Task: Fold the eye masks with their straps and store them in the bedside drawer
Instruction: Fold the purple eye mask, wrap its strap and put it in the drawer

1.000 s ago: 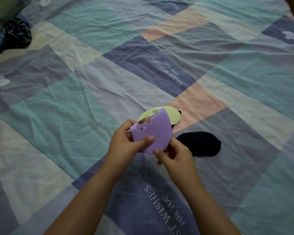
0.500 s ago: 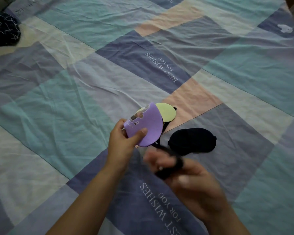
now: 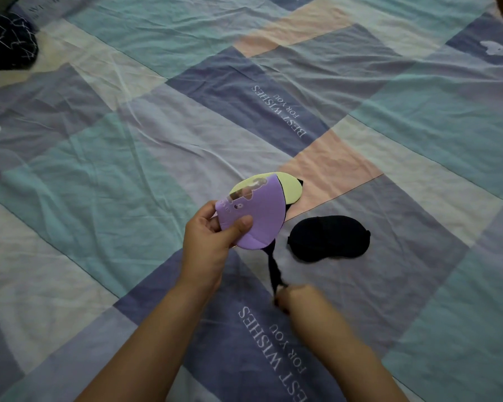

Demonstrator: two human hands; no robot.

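My left hand (image 3: 208,242) pinches a purple eye mask (image 3: 259,216), folded in half, above the bed. Its black strap (image 3: 273,266) runs down from the mask's lower edge to my right hand (image 3: 296,297), which grips the strap's end and holds it taut; that hand is blurred. Behind the purple mask a pale yellow eye mask (image 3: 291,188) lies on the bedsheet, partly hidden. A black eye mask (image 3: 328,237) lies flat on the sheet to the right of both. No drawer is in view.
A patchwork bedsheet (image 3: 128,169) in teal, purple, pink and cream covers the whole view. A dark patterned bundle of fabric (image 3: 10,43) sits at the far left top corner.
My right hand has let go of the purple mask's edge, taken the black strap and pulled it down and toward me. My left hand still holds the folded mask.
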